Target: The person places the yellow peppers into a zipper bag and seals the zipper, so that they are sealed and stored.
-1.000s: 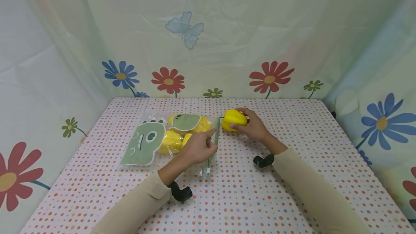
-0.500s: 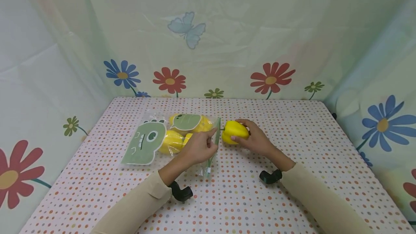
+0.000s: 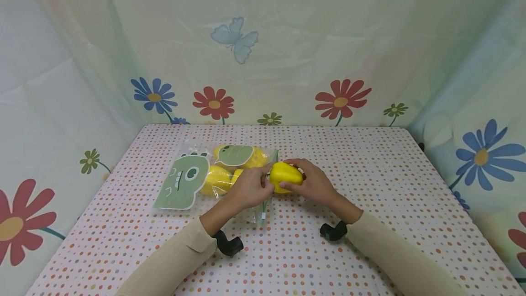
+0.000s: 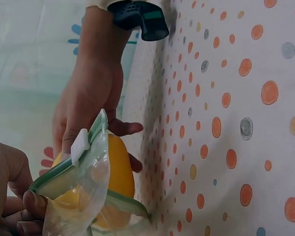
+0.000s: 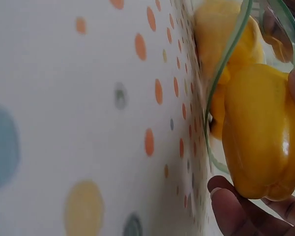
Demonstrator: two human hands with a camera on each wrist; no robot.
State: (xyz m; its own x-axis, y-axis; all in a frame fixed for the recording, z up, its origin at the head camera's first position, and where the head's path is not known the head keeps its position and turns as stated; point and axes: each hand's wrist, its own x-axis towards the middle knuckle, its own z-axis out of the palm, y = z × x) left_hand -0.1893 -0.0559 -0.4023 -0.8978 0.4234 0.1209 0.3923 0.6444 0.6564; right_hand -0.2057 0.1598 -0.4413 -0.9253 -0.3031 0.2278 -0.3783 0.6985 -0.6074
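Observation:
My right hand holds a yellow bell pepper by its blunt end, the stem pointing left. In the right wrist view the pepper is right at the mouth of a clear zip bag, whose green zip edge curves past it. My left hand pinches the upper side of that mouth, as the left wrist view shows beside a white slider. The bag, printed with a green dinosaur, lies on the table with other yellow things inside. My left hand covers part of them.
A table with a dotted cover lies under everything. Flower-printed curtains stand behind it and on both sides. Black wrist mounts stick out below both wrists.
My right hand has brought the pepper toward me and then left, from beside the bag to its mouth. My left hand has stayed at the bag's edge.

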